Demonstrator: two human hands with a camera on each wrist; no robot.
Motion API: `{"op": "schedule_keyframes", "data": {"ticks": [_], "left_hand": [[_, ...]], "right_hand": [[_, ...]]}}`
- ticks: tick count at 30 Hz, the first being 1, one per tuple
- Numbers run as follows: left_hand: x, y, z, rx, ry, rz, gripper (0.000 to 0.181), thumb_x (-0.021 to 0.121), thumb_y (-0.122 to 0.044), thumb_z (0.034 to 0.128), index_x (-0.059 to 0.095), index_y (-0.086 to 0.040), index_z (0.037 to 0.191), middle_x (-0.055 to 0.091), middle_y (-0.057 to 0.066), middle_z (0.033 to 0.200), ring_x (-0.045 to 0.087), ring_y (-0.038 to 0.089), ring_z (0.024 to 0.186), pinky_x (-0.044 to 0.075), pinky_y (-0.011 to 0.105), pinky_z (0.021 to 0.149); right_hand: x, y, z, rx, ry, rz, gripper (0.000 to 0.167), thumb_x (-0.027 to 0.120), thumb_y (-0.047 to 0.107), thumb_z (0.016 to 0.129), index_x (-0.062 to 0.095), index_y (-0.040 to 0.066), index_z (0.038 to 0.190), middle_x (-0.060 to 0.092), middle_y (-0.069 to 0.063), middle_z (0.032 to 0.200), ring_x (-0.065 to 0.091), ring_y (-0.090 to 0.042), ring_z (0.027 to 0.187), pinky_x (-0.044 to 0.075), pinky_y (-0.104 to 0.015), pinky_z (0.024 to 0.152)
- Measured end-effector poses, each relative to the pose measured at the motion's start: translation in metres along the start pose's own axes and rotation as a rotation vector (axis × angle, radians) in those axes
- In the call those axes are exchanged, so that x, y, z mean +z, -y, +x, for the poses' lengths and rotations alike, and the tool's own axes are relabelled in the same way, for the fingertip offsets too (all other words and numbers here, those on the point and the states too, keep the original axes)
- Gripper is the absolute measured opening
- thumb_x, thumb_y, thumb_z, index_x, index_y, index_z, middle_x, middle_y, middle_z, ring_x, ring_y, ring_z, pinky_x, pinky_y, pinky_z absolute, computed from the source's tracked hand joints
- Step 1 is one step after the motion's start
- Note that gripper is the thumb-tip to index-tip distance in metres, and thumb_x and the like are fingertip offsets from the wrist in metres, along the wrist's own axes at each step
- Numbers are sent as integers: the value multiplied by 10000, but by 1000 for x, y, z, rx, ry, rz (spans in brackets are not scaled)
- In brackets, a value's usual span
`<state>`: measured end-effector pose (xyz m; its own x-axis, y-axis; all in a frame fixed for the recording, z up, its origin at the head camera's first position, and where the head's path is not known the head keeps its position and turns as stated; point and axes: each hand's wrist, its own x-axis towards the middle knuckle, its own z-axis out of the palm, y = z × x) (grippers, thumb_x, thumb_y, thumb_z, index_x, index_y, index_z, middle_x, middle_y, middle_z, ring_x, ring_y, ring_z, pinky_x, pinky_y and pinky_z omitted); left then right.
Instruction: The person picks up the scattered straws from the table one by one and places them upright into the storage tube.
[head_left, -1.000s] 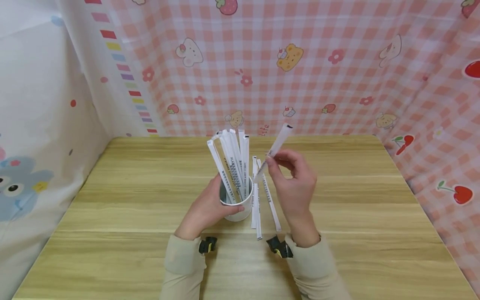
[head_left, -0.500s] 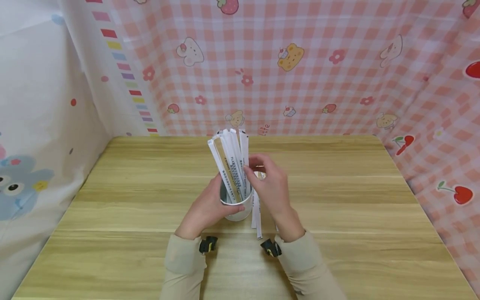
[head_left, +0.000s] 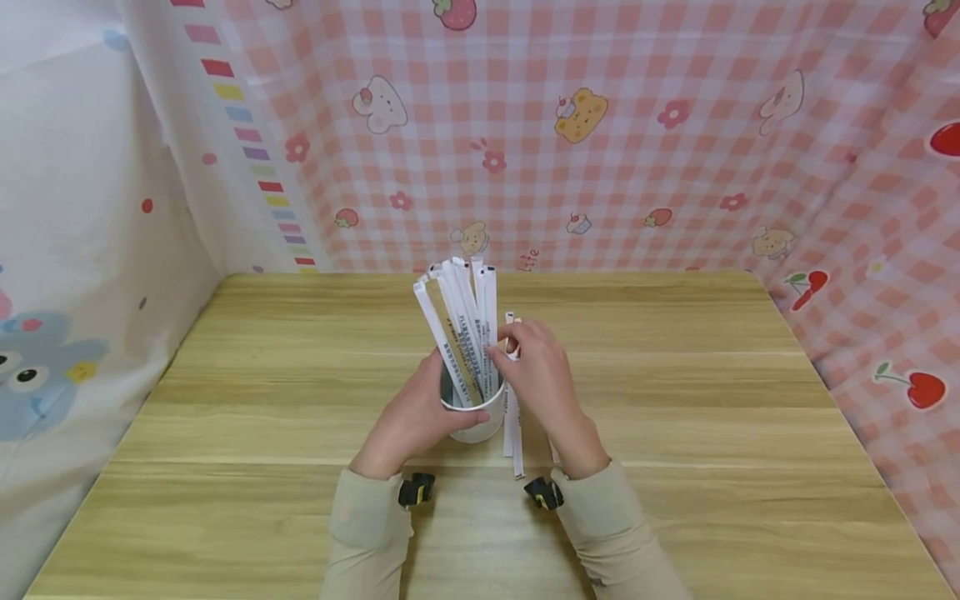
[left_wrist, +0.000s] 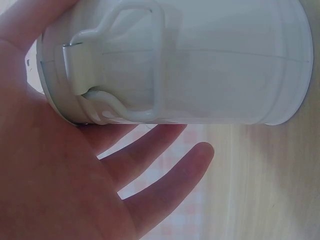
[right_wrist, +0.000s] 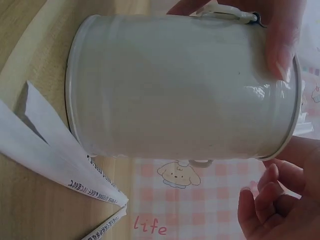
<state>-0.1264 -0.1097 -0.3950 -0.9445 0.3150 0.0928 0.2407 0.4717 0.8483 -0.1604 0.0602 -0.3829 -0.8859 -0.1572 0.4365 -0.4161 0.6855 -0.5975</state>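
A white metal cup [head_left: 474, 429] stands upright on the table, filled with several paper-wrapped straws [head_left: 459, 321] that fan out above its rim. My left hand [head_left: 408, 417] holds the cup by its left side near the rim, thumb across the front. In the left wrist view, a wire handle [left_wrist: 159, 65] shows on the cup's wall. My right hand [head_left: 543, 375] is at the rim's right side, thumb and forefinger pinching a wrapped straw [head_left: 491, 308] that stands in the cup. The cup hides that straw's lower end.
Several loose wrapped straws [head_left: 513, 442] lie on the wooden table [head_left: 262, 433] just right of the cup, partly under my right hand. A pink checked cloth [head_left: 637, 192] hangs behind the table's far edge.
My right hand has moved left and down from above the loose straws, carrying a wrapped straw into the cup. My left hand has kept its hold on the cup.
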Motion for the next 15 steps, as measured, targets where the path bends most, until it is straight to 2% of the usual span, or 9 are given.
{"op": "schedule_keyframes", "data": {"ticks": [4, 9, 12, 15], "left_hand": [[0, 1, 0, -1, -6, -1, 1011, 811, -216, 636, 150, -361, 1388, 416, -64, 1298, 479, 150, 1101, 389, 430, 905], [0, 1, 1, -4, -15, 2, 1002, 817, -234, 624, 175, -352, 1383, 423, -64, 1293, 469, 156, 1109, 372, 431, 921], [0, 1, 1, -17, -22, 16, 994, 817, -254, 622, 181, -352, 1379, 419, -66, 1297, 459, 154, 1115, 362, 430, 930], [0, 1, 0, -31, -23, 27, 994, 816, -259, 624, 178, -351, 1380, 413, -65, 1302, 449, 153, 1123, 353, 430, 938]], "right_hand": [[-3, -2, 1, 63, 39, 53, 258, 657, 241, 807, 624, 98, 1020, 528, 24, 815, 494, -145, 759, 411, -262, 637], [-10, -8, 4, 147, 1, 135, 348, 575, 305, 863, 570, 109, 1150, 592, 11, 994, 549, -142, 906, 452, -303, 779], [-13, -16, 5, 200, -18, 139, 387, 556, 326, 872, 545, 112, 1194, 585, -24, 1108, 556, -187, 973, 438, -338, 827], [-14, -25, 5, 267, 6, 87, 433, 545, 351, 872, 518, 111, 1232, 560, -54, 1176, 542, -242, 1017, 415, -381, 852]]}}
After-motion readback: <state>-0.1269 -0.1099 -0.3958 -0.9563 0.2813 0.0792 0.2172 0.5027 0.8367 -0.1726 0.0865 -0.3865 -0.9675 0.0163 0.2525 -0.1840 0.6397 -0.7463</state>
